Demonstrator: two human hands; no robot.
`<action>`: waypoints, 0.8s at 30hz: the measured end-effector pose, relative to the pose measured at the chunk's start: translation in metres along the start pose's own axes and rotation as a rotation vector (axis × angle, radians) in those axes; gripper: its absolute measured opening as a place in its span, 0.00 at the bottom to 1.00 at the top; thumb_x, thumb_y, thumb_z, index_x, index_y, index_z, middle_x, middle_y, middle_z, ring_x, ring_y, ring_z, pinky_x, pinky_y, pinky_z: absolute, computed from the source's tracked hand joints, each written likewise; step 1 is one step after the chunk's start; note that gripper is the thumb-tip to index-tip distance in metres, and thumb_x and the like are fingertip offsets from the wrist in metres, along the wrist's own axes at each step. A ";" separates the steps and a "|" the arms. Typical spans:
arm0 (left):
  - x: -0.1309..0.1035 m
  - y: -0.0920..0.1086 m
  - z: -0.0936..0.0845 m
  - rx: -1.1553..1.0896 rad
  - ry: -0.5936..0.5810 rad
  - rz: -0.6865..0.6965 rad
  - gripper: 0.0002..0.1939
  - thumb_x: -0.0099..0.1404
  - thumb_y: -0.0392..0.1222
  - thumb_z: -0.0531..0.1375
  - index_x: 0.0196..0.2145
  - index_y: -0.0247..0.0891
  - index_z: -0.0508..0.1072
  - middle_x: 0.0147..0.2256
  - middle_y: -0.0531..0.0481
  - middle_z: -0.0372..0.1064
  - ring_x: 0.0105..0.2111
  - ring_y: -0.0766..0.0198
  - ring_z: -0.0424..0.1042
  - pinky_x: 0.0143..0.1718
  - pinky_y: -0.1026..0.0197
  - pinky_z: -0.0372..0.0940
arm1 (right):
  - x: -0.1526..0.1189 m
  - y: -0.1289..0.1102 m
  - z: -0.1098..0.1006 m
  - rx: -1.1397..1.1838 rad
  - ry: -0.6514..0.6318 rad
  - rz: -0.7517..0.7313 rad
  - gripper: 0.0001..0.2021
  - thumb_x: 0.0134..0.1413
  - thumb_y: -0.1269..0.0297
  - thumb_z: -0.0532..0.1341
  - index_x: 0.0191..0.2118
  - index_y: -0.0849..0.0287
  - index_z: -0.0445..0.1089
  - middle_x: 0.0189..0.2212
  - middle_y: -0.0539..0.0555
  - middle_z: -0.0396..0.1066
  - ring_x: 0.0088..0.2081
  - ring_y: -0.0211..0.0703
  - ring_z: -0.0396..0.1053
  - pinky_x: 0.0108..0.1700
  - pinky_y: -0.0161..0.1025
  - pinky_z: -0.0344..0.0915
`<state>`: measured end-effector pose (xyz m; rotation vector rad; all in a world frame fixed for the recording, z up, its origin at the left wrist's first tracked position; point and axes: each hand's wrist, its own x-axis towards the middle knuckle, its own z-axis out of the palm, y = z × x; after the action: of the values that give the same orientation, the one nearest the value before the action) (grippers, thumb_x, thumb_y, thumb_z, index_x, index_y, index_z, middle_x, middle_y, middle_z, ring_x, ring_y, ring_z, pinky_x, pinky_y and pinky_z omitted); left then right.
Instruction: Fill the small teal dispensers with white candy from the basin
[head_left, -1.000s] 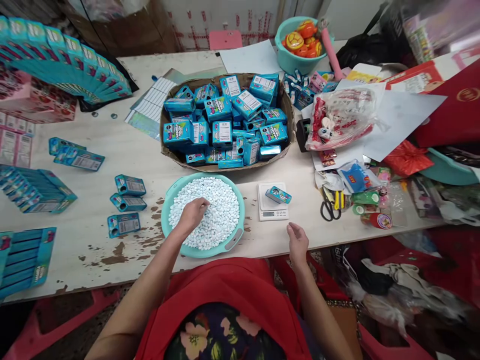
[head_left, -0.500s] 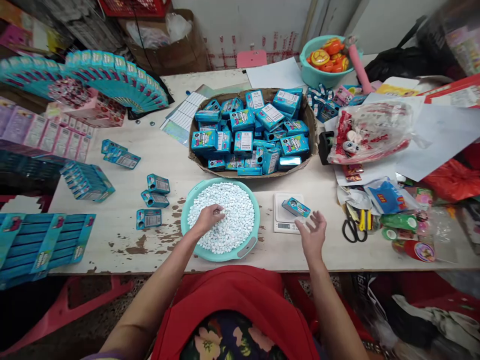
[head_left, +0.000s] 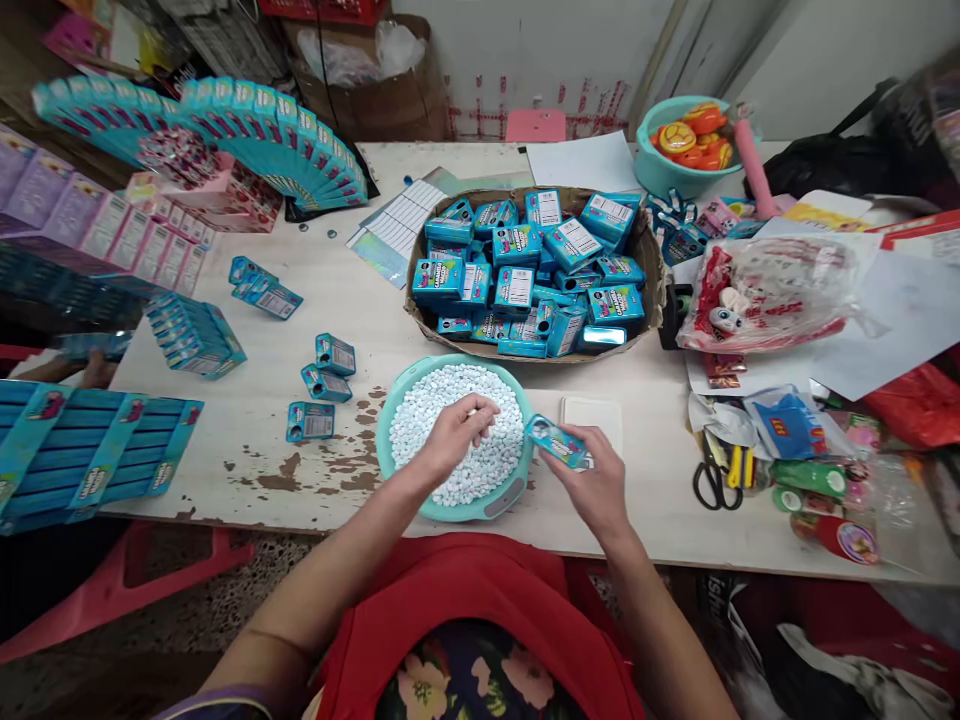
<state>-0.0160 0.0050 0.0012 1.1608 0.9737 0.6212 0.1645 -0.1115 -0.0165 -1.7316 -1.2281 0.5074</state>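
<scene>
My left hand [head_left: 459, 432] is over the round turquoise bowl [head_left: 384, 440], fingers pinched together; whatever they hold is hidden. Small white candies [head_left: 427, 405] fill the bowl. To the right, my right hand [head_left: 600, 480] grips a small blue candy box [head_left: 556, 441] between thumb and fingers. The box is tilted, with its round-holed end toward the bowl's right rim. Behind that hand lies a white kitchen scale [head_left: 600, 412], partly covered by it.
Behind the bowl stands a carton [head_left: 652, 300] heaped with blue boxes. Several loose boxes [head_left: 310, 421] lie left of the bowl. Scissors [head_left: 716, 485] and packets are at right. At the far left, another person's hand [head_left: 97, 370] shows behind display trays [head_left: 97, 450].
My right hand has taken the blue box off the scale and brought it left to the bowl. My left hand has moved right over the candies, toward the box. The view has shifted slightly.
</scene>
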 end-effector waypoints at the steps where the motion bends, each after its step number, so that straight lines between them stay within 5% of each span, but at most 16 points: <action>1: -0.004 0.005 0.010 0.004 0.062 0.098 0.10 0.61 0.47 0.58 0.34 0.38 0.72 0.27 0.52 0.65 0.25 0.70 0.63 0.26 0.65 0.60 | 0.000 -0.007 0.009 0.014 -0.035 -0.020 0.15 0.49 0.59 0.66 0.44 0.53 0.69 0.37 0.53 0.70 0.40 0.46 0.69 0.42 0.42 0.67; 4: -0.012 0.004 0.032 -0.019 0.283 0.315 0.10 0.65 0.46 0.54 0.38 0.40 0.70 0.29 0.51 0.66 0.31 0.66 0.67 0.36 0.62 0.64 | 0.002 -0.021 0.035 0.041 -0.073 -0.054 0.15 0.48 0.62 0.66 0.44 0.53 0.69 0.36 0.52 0.70 0.40 0.46 0.69 0.43 0.43 0.66; 7: -0.012 -0.006 0.039 -0.061 0.394 0.386 0.09 0.66 0.46 0.53 0.38 0.40 0.68 0.32 0.49 0.69 0.36 0.64 0.70 0.44 0.58 0.64 | 0.004 -0.029 0.051 0.045 -0.055 -0.052 0.14 0.47 0.65 0.66 0.42 0.53 0.69 0.36 0.52 0.70 0.40 0.47 0.69 0.43 0.43 0.65; 17: 0.004 -0.012 0.026 -0.201 0.369 0.301 0.11 0.65 0.49 0.52 0.41 0.40 0.63 0.34 0.47 0.71 0.40 0.61 0.73 0.46 0.54 0.65 | 0.007 -0.026 0.056 0.050 -0.065 -0.005 0.13 0.48 0.64 0.65 0.42 0.53 0.70 0.36 0.52 0.71 0.41 0.47 0.69 0.44 0.43 0.65; 24: 0.033 -0.030 -0.019 0.589 0.367 0.295 0.12 0.65 0.45 0.52 0.43 0.40 0.67 0.44 0.44 0.67 0.47 0.59 0.67 0.48 0.56 0.62 | 0.003 0.006 0.011 0.117 0.023 0.120 0.16 0.48 0.57 0.66 0.44 0.54 0.71 0.39 0.54 0.71 0.40 0.47 0.70 0.42 0.42 0.68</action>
<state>-0.0192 0.0312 -0.0390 1.7737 1.3644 0.8316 0.1607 -0.1047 -0.0261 -1.7137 -1.0618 0.6168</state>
